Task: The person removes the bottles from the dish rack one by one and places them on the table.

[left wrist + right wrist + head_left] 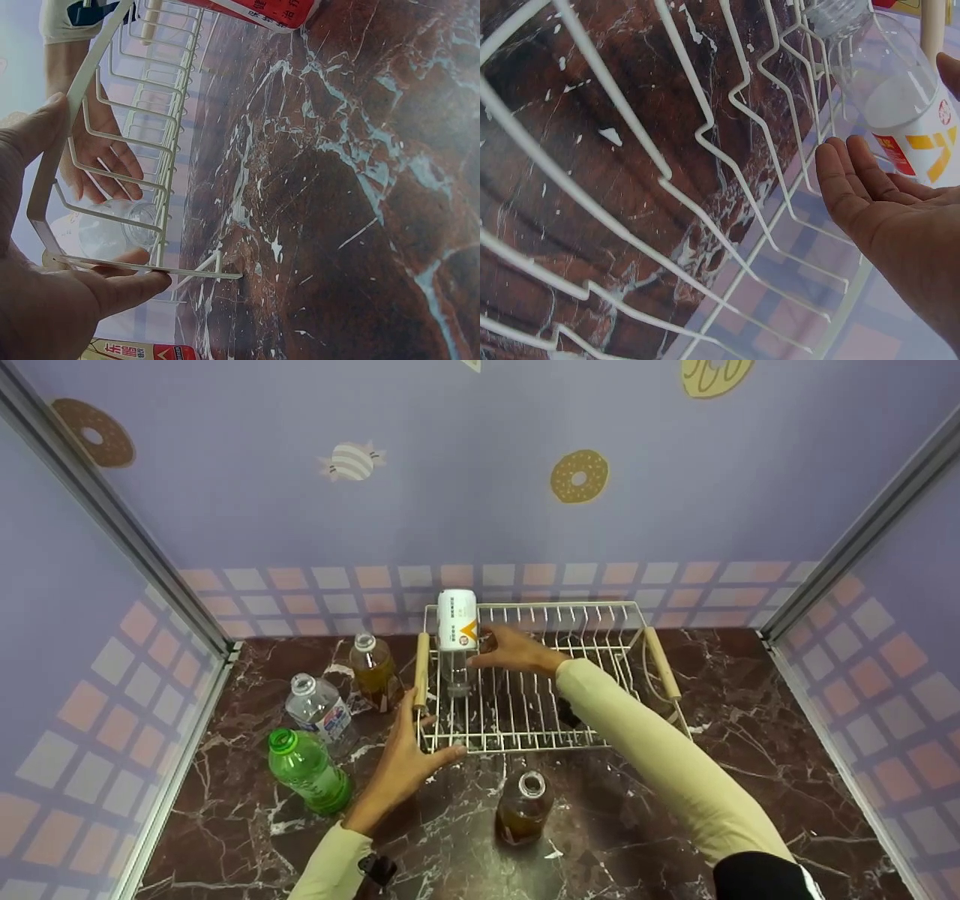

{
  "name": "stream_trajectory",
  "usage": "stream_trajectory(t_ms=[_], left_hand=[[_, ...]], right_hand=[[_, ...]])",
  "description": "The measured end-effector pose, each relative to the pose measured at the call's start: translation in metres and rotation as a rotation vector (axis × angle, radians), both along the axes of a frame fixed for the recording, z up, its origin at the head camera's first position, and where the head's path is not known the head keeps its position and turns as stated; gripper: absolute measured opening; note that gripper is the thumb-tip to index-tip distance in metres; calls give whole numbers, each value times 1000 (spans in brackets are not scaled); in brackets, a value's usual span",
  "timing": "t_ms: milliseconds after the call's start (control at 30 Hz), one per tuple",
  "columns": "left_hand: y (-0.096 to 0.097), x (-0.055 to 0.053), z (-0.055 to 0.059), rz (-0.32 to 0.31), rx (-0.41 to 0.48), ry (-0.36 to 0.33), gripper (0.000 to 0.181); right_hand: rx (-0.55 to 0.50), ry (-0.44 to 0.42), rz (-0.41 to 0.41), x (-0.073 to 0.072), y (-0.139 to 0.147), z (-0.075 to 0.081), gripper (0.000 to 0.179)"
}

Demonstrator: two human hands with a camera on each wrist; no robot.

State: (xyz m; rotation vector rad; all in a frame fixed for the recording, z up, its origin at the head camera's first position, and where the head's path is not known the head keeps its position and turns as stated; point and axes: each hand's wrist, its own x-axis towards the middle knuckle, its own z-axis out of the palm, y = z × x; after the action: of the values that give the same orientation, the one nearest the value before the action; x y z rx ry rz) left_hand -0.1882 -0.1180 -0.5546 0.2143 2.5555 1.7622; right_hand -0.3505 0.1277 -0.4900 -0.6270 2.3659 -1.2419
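Observation:
A white wire dish rack (525, 739) with wooden handles stands against the back wall. My left hand (409, 761) holds its front left corner, the thumb on the front bar and fingers by the left handle (421, 671); in the left wrist view, thumb and forefinger straddle the corner. Inside the rack's left end, a clear plastic bottle (457, 622) with a white label stands upside down, neck downward. Beside it is my right hand (514, 649), its fingers loosely extended in the right wrist view near the bottle (915, 127); whether they touch it I cannot tell.
Left of the rack stand a bottle of brown liquid (373, 667), a clear bottle (319, 706) and a green bottle (309, 772), all uncapped. Another open bottle of brown liquid (525, 810) is in front. Patterned walls (480, 510) enclose the marbled tabletop (750, 780).

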Motion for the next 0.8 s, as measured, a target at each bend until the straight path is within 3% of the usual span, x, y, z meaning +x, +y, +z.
stream_trajectory(t_ms=[300,500,800], left_hand=[[1,2,1,-3,7,-7,134],[2,1,3,-3,22,13,133],[0,0,1,3,0,8,134]], right_hand=[[-73,-42,43,-3,-13,-7,65],[-102,-55,22,-3,-20,-8,77],[-141,-90,-1,-1,-24,-10,79]])
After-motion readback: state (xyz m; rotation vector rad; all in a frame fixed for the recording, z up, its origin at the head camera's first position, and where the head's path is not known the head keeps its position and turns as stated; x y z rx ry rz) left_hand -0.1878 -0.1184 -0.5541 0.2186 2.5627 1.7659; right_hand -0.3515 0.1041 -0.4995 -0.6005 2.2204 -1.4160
